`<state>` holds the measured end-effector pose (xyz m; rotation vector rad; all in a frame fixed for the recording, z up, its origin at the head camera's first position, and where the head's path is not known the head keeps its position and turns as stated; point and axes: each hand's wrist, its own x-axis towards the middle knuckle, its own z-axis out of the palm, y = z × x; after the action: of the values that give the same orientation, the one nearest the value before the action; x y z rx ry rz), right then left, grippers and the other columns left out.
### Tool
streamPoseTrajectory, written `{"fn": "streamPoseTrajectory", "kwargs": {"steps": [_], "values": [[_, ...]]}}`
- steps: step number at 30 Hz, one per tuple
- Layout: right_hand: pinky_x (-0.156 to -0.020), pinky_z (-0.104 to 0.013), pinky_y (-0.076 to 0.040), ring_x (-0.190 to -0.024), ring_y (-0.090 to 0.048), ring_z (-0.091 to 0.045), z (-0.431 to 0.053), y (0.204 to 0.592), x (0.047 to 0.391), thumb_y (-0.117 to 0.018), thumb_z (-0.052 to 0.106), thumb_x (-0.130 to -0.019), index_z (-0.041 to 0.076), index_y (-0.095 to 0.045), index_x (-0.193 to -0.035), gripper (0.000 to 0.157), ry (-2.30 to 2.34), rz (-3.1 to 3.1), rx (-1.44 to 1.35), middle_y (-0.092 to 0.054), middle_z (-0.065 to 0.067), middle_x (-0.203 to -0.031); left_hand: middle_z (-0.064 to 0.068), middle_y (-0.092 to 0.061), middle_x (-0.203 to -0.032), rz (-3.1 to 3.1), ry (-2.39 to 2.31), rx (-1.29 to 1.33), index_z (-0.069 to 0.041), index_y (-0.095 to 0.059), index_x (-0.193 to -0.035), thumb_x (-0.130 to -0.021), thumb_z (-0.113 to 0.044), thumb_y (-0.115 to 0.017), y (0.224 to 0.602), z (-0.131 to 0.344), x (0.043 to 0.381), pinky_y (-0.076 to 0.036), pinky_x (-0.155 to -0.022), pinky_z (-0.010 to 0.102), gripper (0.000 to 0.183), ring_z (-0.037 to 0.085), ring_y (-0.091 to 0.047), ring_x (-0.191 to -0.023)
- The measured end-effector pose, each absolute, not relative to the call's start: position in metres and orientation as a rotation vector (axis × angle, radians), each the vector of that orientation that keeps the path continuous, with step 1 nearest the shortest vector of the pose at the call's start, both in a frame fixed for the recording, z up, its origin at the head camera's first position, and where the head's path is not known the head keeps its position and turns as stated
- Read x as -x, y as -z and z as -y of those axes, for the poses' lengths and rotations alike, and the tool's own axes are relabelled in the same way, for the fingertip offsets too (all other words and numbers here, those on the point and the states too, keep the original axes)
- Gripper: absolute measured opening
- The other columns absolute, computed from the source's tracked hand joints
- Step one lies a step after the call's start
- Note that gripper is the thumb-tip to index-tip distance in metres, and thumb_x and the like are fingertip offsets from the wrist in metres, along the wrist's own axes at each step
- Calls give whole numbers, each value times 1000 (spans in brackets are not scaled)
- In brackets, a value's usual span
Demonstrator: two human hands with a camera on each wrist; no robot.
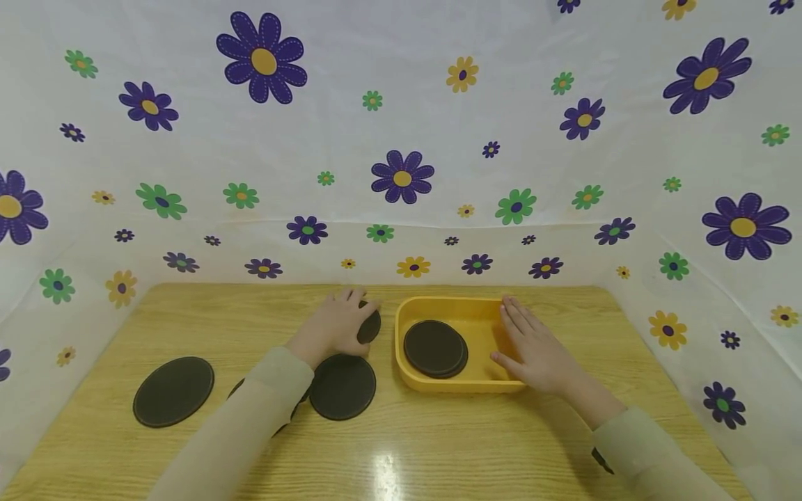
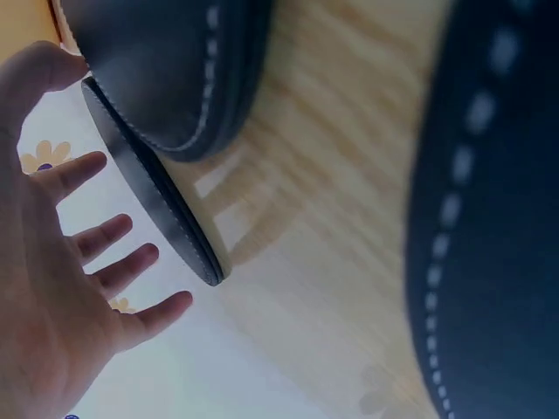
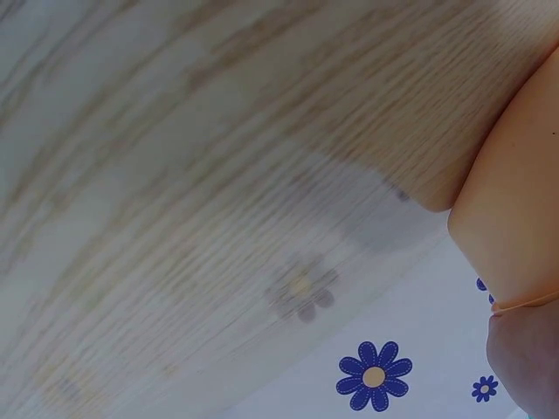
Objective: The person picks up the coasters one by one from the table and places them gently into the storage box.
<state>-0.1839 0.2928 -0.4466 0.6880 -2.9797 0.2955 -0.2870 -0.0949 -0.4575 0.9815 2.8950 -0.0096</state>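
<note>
My left hand (image 1: 338, 321) reaches over a black round coaster (image 1: 371, 324) at the back of the table. Its fingers are spread in the left wrist view, around the far coaster (image 2: 157, 192), and I see no firm grip. Just below the hand lies another black coaster (image 1: 343, 391) with pale edge stitching. My right hand (image 1: 537, 348) rests against the right side of a yellow tray (image 1: 401, 369), fingers straight along the rim and thumb inside. Inside the tray, at its left, two black coasters (image 1: 434, 346) are stacked, slightly offset.
A black coaster (image 1: 173, 391) lies at the left of the wooden table (image 1: 438, 445). Dark disc edges show beside the left sleeve (image 1: 250, 410), mostly covered by it. A white cloth (image 1: 438, 125) with printed flowers encloses the table's back and sides.
</note>
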Motion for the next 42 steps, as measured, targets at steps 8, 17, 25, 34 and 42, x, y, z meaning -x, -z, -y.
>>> {"fn": "streamPoseTrajectory", "kwargs": {"steps": [8, 17, 25, 34, 42], "values": [[-135, -50, -12, -163, -15, -48, -292, 443, 183, -55, 45, -106, -13, -22, -163, 88, -288, 3015, -669, -13, -29, -175, 24, -42, -158, -2876, -20, -878, -21, -44, -161, -81, -52, -77, 466, 94, 289, -44, -112, 66, 92, 46, -46, -142], [-134, -52, -14, -163, -15, -48, -292, 443, 183, -55, 45, -106, -13, -22, -163, 88, -286, 3017, -663, -13, -28, -175, 23, -42, -158, -2860, -7, -855, -20, -43, -161, -81, -52, -77, 466, 93, 290, -40, -116, 66, 92, 46, -45, -143], [-135, -48, -9, -163, -14, -48, -292, 444, 183, -55, 46, -106, -13, -22, -163, 88, -293, 3019, -663, -11, -28, -176, 25, -43, -156, -2863, -61, -881, -18, -46, -159, -79, -52, -78, 456, 94, 288, -38, -116, 71, 93, 48, -44, -143], [-135, -38, 1, -163, -14, -48, -292, 444, 183, -54, 47, -107, -13, -21, -163, 89, -315, 3020, -669, -12, -29, -175, 24, -41, -156, -2899, -50, -947, -18, -47, -158, -79, -48, -73, 439, 95, 286, -40, -114, 68, 88, 47, -41, -144], [-135, -47, -8, -163, -14, -48, -291, 443, 182, -55, 45, -107, -13, -21, -163, 88, -312, 3026, -659, -13, -30, -175, 22, -48, -148, -2976, -28, -1083, -21, -52, -153, -78, -49, -71, 430, 94, 286, -48, -104, 63, 82, 43, -49, -133]]}}
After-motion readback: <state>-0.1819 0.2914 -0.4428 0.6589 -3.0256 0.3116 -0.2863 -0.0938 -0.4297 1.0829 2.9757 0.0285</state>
